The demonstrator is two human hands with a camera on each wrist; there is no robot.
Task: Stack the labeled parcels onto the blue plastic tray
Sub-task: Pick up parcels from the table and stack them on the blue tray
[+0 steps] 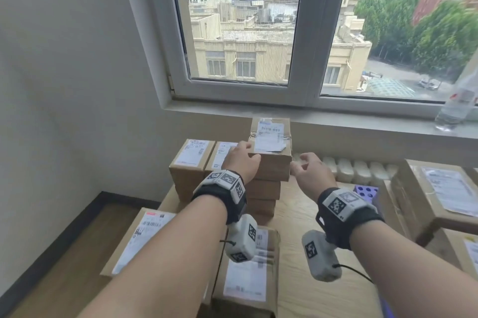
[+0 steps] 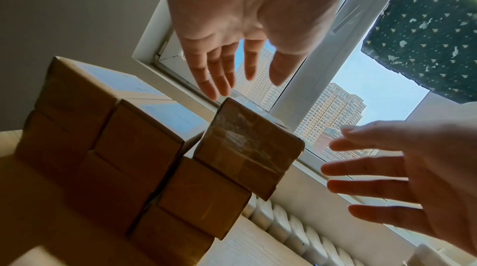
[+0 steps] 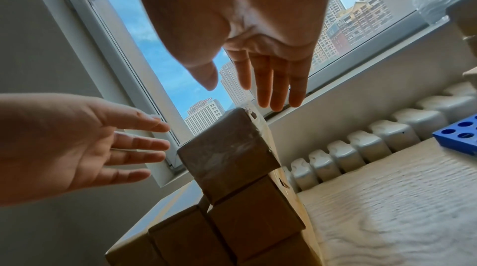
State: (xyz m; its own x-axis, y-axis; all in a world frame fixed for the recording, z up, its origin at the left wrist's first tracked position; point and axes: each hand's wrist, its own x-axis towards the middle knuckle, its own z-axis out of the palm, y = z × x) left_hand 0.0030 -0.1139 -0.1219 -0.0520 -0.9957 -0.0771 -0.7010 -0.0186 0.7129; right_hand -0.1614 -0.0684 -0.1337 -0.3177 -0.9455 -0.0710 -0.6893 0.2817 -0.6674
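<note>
Left hand [image 1: 241,160]: fingers straight and spread, holding nothing, just beside the left face of the top parcel [image 1: 270,148]; contact cannot be told. Right hand [image 1: 311,171]: likewise spread and empty, near that parcel's right face, apart from it. Top parcel: label up, sitting skewed atop a tall column of parcels [image 1: 263,196] near the tabletop's [image 1: 310,240] far left edge, lower stacked parcels [image 1: 192,162] alongside. Blue plastic tray: not identifiable; a blue perforated piece [image 1: 366,192] lies right of the column. Remaining: several labelled parcels [image 1: 245,279] lie unstacked at near and right edges; judged partway done.

Two hands [image 1: 241,162], roughly a dozen parcels [image 1: 272,165]
</note>
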